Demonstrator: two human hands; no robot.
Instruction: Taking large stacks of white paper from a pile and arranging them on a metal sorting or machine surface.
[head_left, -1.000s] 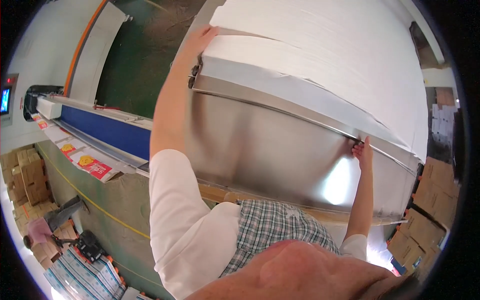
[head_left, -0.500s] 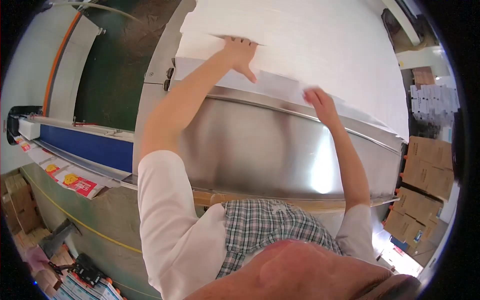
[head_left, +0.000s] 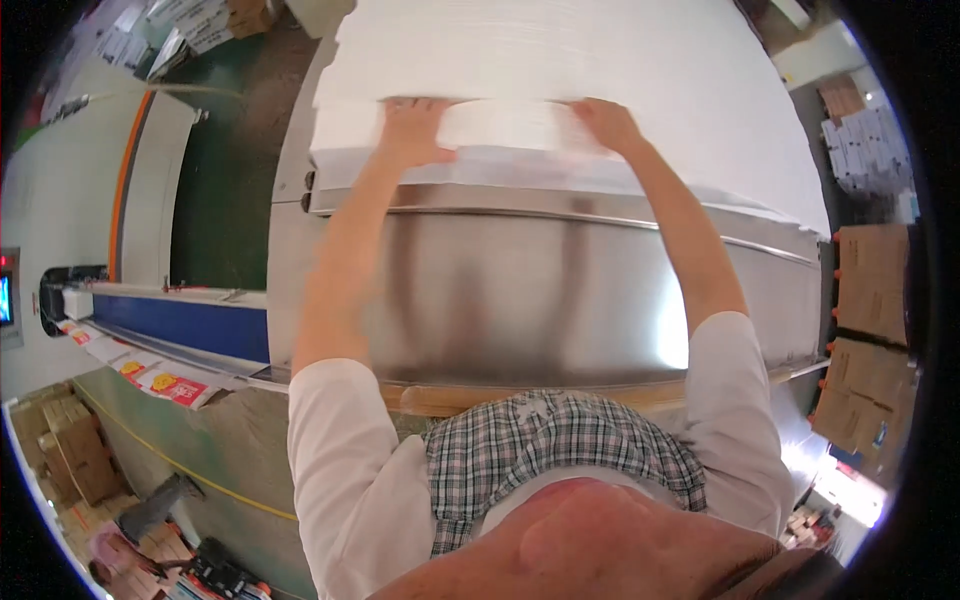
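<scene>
Shiny metal desk spans the near side; white layered sheeting lies beyond it. My left hand and right hand rest along its near edge; whether they're clamped, I can't tell. Matching pressure should keep layers even.

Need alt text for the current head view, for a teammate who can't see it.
A person's left hand and right hand are at the near edge of broad white sheeting. Nearer the person is a shiny metal panel; a long blue strip lies at left, cardboard boxes at right.
</scene>
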